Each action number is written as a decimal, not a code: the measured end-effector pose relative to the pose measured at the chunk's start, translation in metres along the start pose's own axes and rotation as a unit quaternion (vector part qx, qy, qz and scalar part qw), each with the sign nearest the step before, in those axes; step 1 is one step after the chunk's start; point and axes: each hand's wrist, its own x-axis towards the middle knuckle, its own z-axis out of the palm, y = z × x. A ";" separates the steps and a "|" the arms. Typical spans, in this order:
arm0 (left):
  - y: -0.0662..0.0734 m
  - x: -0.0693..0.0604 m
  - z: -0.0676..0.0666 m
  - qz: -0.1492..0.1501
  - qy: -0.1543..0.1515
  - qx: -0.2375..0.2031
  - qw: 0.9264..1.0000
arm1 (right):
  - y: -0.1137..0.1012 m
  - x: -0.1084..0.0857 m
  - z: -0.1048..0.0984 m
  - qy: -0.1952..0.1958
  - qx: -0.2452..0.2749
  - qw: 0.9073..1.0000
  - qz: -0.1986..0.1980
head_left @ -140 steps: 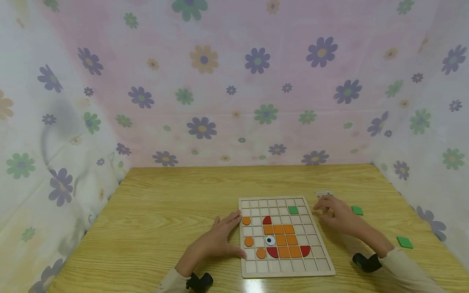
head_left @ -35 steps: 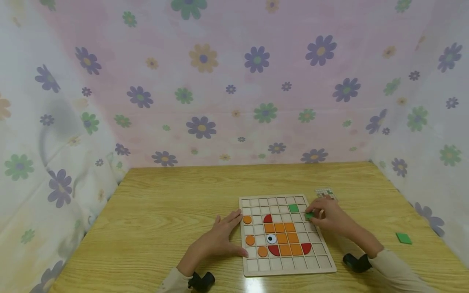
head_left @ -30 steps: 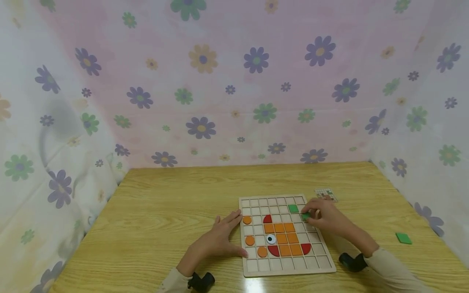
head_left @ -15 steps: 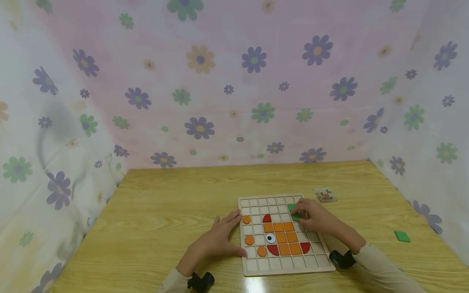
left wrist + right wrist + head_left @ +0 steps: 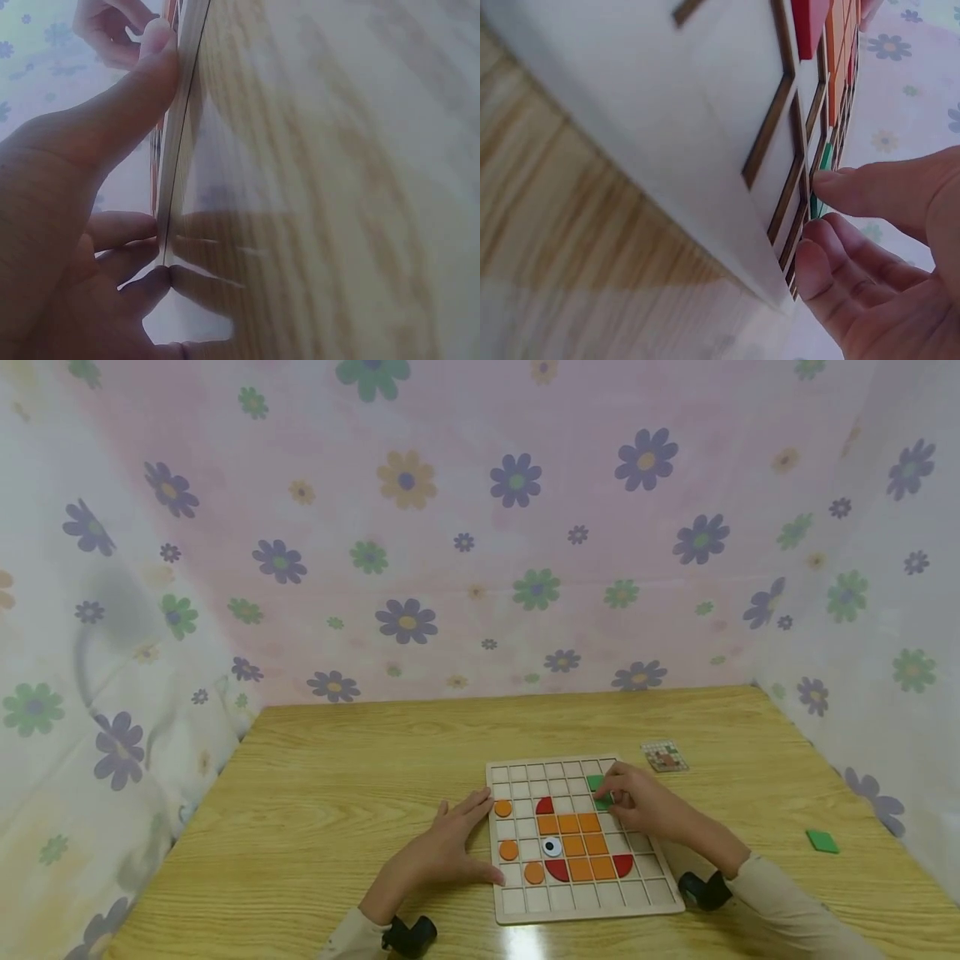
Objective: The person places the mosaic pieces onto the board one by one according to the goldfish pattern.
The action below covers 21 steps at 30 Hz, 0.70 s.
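Note:
A wooden grid board (image 5: pixel 513 902) lies on the table, with orange squares (image 5: pixel 573 845), orange discs (image 5: pixel 508 850), red quarter-round pieces (image 5: pixel 622 865) and an eye piece (image 5: pixel 551 847) in its cells. My right hand (image 5: pixel 648 806) pinches a green square tile (image 5: pixel 603 804) at a cell just below another green tile (image 5: pixel 595 782). In the right wrist view, the thumb touches this green tile (image 5: pixel 825 159), with the fingertips close below. Along the board's left edge rests my left hand (image 5: pixel 438 852), fingers extended and spread from the thumb, which touches the frame.
A small pattern card (image 5: pixel 666 757) lies beyond the board's upper right corner. One loose green tile (image 5: pixel 822 841) sits on the table to the right. Flowered cloth (image 5: pixel 480 527) surrounds the table's back and sides.
My right hand has brought a green tile from the table's right side leftward onto the board. For the last half second it has hardly moved. My left hand has stayed at the edge.

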 end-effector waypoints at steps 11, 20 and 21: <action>-0.002 0.001 0.002 -0.003 -0.002 -0.005 1.000 | 0.000 -0.029 -0.024 -0.022 -0.044 0.998 0.037; -0.001 0.000 0.002 -0.008 0.000 -0.004 1.000 | 0.006 -0.066 -0.045 0.016 -0.093 0.995 0.032; -0.001 0.000 0.002 -0.007 0.000 -0.004 1.000 | 0.006 -0.070 -0.047 0.019 -0.095 0.995 0.034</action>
